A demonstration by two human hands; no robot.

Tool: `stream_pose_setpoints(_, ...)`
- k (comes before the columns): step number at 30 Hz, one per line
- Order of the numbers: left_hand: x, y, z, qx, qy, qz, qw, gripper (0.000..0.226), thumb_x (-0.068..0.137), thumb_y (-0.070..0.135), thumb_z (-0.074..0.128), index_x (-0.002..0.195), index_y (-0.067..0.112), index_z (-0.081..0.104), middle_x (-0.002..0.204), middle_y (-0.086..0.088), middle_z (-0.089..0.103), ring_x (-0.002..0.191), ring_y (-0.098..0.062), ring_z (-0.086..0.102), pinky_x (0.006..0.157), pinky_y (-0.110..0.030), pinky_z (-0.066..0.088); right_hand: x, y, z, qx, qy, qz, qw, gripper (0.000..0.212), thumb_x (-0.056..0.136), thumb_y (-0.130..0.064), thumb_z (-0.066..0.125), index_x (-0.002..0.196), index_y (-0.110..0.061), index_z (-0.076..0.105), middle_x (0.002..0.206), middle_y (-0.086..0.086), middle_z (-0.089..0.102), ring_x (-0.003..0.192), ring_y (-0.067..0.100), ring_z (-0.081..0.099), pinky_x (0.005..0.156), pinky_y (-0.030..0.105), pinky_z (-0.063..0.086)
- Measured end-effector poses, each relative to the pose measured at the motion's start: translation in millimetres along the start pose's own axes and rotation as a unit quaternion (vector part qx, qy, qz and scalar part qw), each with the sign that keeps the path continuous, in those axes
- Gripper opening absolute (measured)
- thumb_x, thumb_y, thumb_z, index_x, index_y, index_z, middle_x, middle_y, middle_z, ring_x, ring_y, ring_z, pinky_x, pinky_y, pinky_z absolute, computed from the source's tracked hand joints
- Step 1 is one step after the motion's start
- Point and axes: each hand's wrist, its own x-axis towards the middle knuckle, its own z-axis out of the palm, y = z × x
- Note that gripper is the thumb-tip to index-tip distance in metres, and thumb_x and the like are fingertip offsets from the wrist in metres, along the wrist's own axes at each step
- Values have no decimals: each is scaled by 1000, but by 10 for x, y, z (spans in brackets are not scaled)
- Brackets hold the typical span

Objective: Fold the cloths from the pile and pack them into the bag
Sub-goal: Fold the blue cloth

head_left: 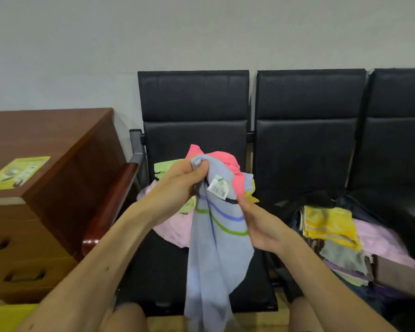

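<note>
My left hand (187, 178) pinches the blue cloth (218, 248) by its top corner above the pile (175, 226); my right hand (256, 224) seems to grasp its side edge. I should find the opposite corner, then spread before folding. The bag (333, 200) sits right.

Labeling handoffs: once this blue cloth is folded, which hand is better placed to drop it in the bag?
Right hand, probably. The bag lies on its side, on the next seat, while the left hand pinches the blue cloth near the pile.
</note>
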Motion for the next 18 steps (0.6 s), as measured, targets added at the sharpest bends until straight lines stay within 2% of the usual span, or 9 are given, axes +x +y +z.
stream_pose_setpoints(2, -2, 163, -39, -1, -45, -3, 999, 36, 93, 35, 44, 104, 11, 68, 98, -2, 75, 98, -17, 70, 89, -30, 56, -22, -4, 42, 20, 1, 34, 999, 84, 61, -41, 93, 133, -12, 62, 140, 19, 56, 132, 37, 50, 116, 53, 31)
stream_pose_setpoints(3, -12, 207, -67, 1, -63, -4, 998, 36, 91, 36, 44, 104, 13, 68, 97, 0, 75, 96, -14, 69, 87, -28, 56, -34, -3, 44, 19, -5, 31, 999, 89, 58, -42, 94, 134, -11, 61, 139, 19, 57, 132, 37, 51, 116, 53, 32)
stream_pose_setpoints(5, -46, 275, -150, 11, -79, -4, 997, 36, 92, 35, 43, 107, 14, 67, 98, 0, 75, 96, -15, 69, 89, -28, 56, -85, -111, 113, 8, -15, -14, 1000, 89, 62, -38, 93, 138, -10, 56, 137, 19, 58, 128, 35, 55, 110, 52, 41)
stream_pose_setpoints(7, -94, 276, -255, 23, -63, -8, 998, 36, 94, 35, 42, 110, 15, 68, 104, -4, 75, 101, -21, 70, 93, -33, 56, -194, -356, 241, -43, 55, -101, 992, 72, 70, -33, 87, 132, -7, 61, 123, 18, 68, 113, 34, 66, 92, 44, 56)
stream_pose_setpoints(9, -121, 223, -321, 39, -18, -14, 999, 34, 97, 36, 42, 113, 20, 68, 110, -6, 75, 108, -27, 69, 97, -41, 55, -324, -618, 361, -148, 150, -224, 952, 40, 84, -27, 71, 119, -7, 67, 108, 14, 74, 99, 31, 71, 79, 38, 60)
stream_pose_setpoints(11, -138, 129, -322, 47, 25, -22, 998, 31, 104, 31, 40, 113, 23, 68, 110, -4, 75, 107, -27, 69, 93, -41, 56, -431, -754, 493, -253, 187, -313, 896, 18, 94, -21, 61, 106, -12, 71, 96, 8, 76, 87, 22, 73, 72, 34, 60)
stream_pose_setpoints(15, -178, 69, -210, 43, 97, -14, 994, 31, 107, 29, 36, 102, 30, 67, 94, 13, 76, 91, -5, 71, 72, -19, 58, -538, -696, 631, -337, 204, -357, 847, 19, 99, -21, 53, 92, -17, 71, 83, -3, 75, 76, 13, 72, 64, 23, 58)
stream_pose_setpoints(18, -202, 57, -139, 18, 123, -1, 992, 29, 106, 32, 37, 101, 32, 66, 95, 16, 76, 93, -3, 71, 71, -20, 57, -588, -649, 596, -350, 227, -372, 829, 20, 99, -20, 53, 89, -19, 70, 80, -9, 75, 75, 10, 72, 62, 20, 57)
